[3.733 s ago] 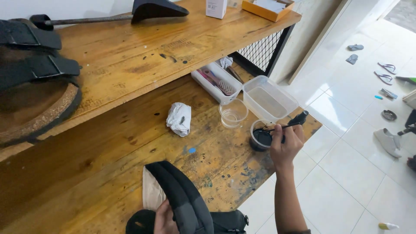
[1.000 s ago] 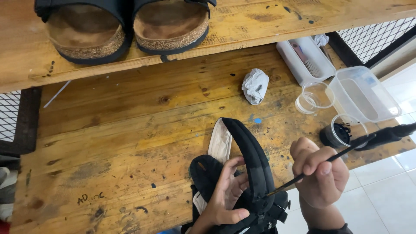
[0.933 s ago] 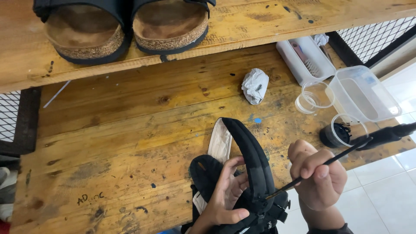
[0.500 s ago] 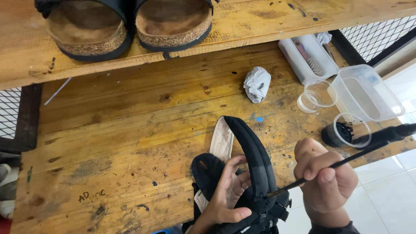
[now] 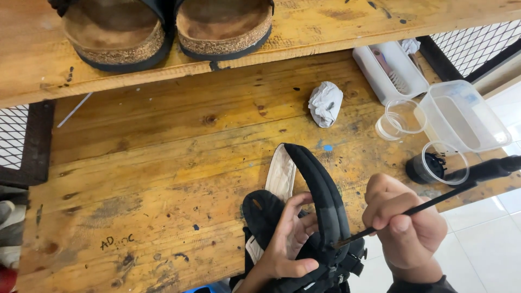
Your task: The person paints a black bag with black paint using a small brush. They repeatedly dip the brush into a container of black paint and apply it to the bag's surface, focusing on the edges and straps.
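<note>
Sandal (image 5: 304, 217), black, w/ pale insole showing, stands on edge at the near side of the table (image 5: 152, 179), strap (image 5: 325, 201) arching up toward the viewer. Left hand (image 5: 287, 244): grip closed loosely round the sandal body from the left, thumb below, fingers spread across the inner face just under the strap; it props the sandal upright. Right hand (image 5: 407, 228): grip shut tight on a thin black brush (image 5: 429, 203), pencil-style, pinched about mid-handle; bristle tip reaches left of the grip and touches the strap's outer edge low down, thick handle end sticks out up and right of the grip.

Doing it well (judgement): keep the left grip firm so the strap doesn't flex under the tip; steady the right wrist, short light strokes along the strap edge, not across. Tip load looks small, so thin coats. Keep left fingers clear of the brushed band, since they sit just beside it.

Beyond the right grip, up and right: small dark pot (image 5: 420, 169) w/ clear cup (image 5: 445, 163) touching it, clear tub (image 5: 461, 116), second clear cup (image 5: 399, 116), white tray (image 5: 391, 73) holding tools. Crumpled white rag (image 5: 325, 103) lies well above the left grip. Pair of cork-soled sandals (image 5: 163, 27) rests on the shelf (image 5: 325, 32) at the far side.
</note>
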